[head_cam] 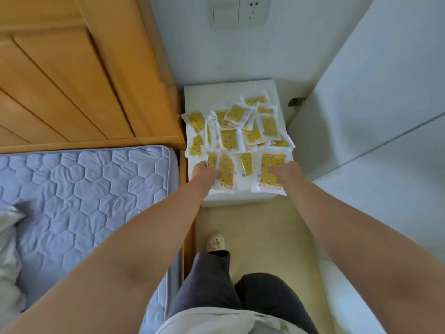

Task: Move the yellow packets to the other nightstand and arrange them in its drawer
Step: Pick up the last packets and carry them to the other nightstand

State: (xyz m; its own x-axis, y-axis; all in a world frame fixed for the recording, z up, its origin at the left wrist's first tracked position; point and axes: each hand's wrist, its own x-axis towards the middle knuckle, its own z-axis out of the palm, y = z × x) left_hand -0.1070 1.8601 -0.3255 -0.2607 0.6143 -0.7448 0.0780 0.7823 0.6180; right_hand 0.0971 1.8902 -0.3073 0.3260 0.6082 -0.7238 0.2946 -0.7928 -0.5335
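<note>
Several yellow packets (pixel 237 131) with clear white edges lie in a loose heap on top of a white nightstand (pixel 199 92). My left hand (pixel 204 171) is closed on packets at the heap's near left edge, one of them (pixel 226 172) sticking out beside my fingers. Over at the near right edge, my right hand (pixel 285 171) grips a larger yellow packet (pixel 269 173). Both arms reach forward from the bottom of the view. No drawer is visible.
A bed with a blue quilted mattress (pixel 84 194) and an orange wooden headboard (pixel 72 80) lies to the left. A white wall with a socket plate (pixel 239 12) is behind the nightstand, a white panel (pixel 375 104) to the right. My legs stand on beige floor (pixel 265 232).
</note>
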